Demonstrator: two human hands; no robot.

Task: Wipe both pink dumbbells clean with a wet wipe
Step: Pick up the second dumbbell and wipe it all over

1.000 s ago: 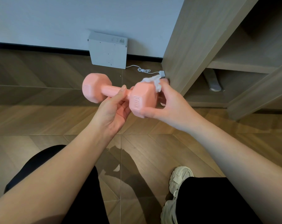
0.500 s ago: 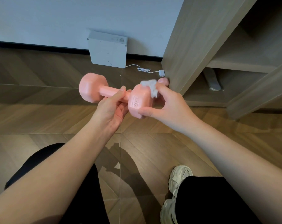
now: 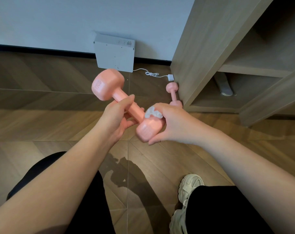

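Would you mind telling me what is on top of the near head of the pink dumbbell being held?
A crumpled white wet wipe, pressed on the held pink dumbbell by the right hand. The hand covers the head's far side.

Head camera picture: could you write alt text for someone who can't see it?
A person's left hand grips the handle of a pink hexagonal-ended dumbbell while the right hand presses a crumpled white wet wipe against its near end. A second pink dumbbell lies on the wooden floor beside a wooden shelf unit.
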